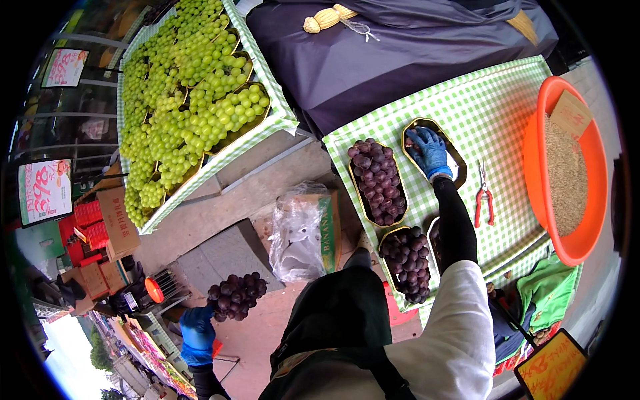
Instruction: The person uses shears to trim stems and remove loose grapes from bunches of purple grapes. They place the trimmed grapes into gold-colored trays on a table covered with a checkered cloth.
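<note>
My left hand [198,327], in a blue glove, is closed at the stem end of a bunch of dark purple grapes [237,297], held out over the floor at the lower left. My right hand [430,148], also gloved in blue, reaches into a black, gold-rimmed tray [460,175] on the table. Its fingers curve downward, and what lies under them is mostly hidden. Beside that tray stands a filled tray of dark grapes [379,180]. A second filled tray of grapes [408,265] is nearer me; another is partly covered by my right arm.
Red-handled snips [484,193] lie on the green-checked tablecloth [507,127]. An orange basin [533,167] of grainy material stands at the right edge. Green grapes [193,87] fill a stand at upper left. A cardboard box with clear plastic [303,233] sits on the floor.
</note>
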### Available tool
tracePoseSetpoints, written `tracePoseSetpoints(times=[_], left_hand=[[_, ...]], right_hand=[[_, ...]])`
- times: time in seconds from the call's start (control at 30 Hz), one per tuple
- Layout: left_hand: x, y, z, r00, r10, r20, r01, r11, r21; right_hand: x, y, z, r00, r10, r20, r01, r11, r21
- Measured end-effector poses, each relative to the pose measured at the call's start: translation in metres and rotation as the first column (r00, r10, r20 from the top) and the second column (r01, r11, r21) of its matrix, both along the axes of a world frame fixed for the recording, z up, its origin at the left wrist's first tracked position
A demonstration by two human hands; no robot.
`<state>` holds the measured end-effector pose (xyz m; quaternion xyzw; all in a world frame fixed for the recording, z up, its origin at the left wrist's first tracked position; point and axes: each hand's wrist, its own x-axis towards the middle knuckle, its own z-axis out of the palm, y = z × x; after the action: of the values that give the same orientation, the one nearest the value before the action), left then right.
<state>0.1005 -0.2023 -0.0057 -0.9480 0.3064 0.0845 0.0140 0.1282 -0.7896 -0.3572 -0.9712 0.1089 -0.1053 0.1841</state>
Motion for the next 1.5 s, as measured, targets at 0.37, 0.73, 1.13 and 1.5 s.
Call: tracePoseSetpoints(times=[0.37, 0.73, 1.13, 1.5], left_hand=[[-0.006, -0.006, -0.002, 0.999, 0.015, -0.050, -0.017, 1.000, -0.023], [-0.009, 0.007, -0.011, 1.000, 0.014, -0.013, -0.015, 1.000, -0.021], [-0.022, 0.030, -0.020, 0.999, 0.034, -0.023, -0.036, 0.996, -0.082], [-0.049, 0.042, -0.020, 0.996, 0.084, 0.009, -0.082, 0.988, -0.129]], right_hand=[[0.001, 0.005, 0.002, 0.995, -0.102, -0.007, 0.103, 0.994, 0.046], [0.005, -0.007, 0.003, 0.909, -0.414, -0.042, 0.244, 0.448, 0.860], [0.017, 0.029, 0.008, 0.942, -0.317, -0.113, 0.320, 0.740, 0.591], [0.006, 0.032, 0.048, 0.859, -0.409, -0.308, 0.305, -0.075, 0.949]])
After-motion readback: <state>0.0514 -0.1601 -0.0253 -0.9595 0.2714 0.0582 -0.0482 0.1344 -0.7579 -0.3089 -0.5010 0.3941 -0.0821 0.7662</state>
